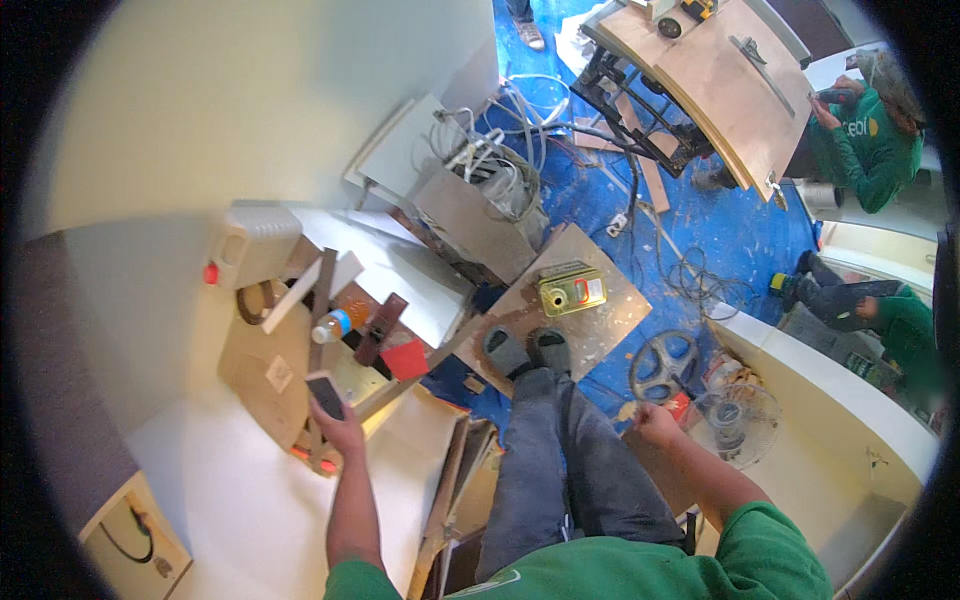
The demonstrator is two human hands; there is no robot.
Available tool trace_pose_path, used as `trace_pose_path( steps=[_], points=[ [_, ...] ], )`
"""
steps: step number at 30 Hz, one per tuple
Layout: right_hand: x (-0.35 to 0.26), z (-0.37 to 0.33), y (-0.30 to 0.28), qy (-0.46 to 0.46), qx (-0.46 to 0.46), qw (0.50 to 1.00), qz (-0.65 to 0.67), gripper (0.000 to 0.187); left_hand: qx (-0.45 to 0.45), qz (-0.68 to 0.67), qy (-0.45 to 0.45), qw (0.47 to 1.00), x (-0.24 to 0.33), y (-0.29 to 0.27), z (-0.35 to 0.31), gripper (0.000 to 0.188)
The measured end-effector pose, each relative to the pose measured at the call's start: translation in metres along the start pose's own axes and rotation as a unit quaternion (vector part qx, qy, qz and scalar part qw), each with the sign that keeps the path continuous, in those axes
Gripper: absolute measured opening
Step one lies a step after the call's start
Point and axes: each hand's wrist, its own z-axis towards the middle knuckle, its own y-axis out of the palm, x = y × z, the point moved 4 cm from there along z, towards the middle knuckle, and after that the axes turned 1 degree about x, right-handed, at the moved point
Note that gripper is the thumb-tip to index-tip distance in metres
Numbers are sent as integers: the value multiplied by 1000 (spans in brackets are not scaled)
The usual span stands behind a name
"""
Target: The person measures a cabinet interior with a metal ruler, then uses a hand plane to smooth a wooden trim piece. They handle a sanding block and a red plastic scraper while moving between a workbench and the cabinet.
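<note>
My left hand is closed around a flat, dark rectangular block with a pale edge, held over the white surface at left. Just beyond it lies a brown board, curved along one side. Nearby are a bottle of orange liquid, a dark reddish-brown piece and a red sheet. My right hand is off to the right with its fingers curled together, close to a caged fan. Whatever is in those fingers, if anything, is too small to make out.
Between my feet and the blue floor sheet lies a board bearing a yellow metal can. Cables trail beyond it. A white jerrycan stands at left, a saw table at far right. Co-workers in green occupy the right side.
</note>
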Motion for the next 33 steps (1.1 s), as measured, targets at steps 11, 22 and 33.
trace_pose_path(
  steps=[11, 22, 33],
  points=[
    [54, -102, 56, 79, -51, 982, 166, 56, -351, -302, -14, 886, 241, -72, -184, 84],
    [-190, -189, -56, -149, -87, 887, 428, 63, -556, -461, -16, 691, 379, -87, -228, 79],
    [-255, -254, -64, -193, -119, 824, 519, 52, -254, -282, 344, 859, 356, -193, -188, 46]
  ],
)
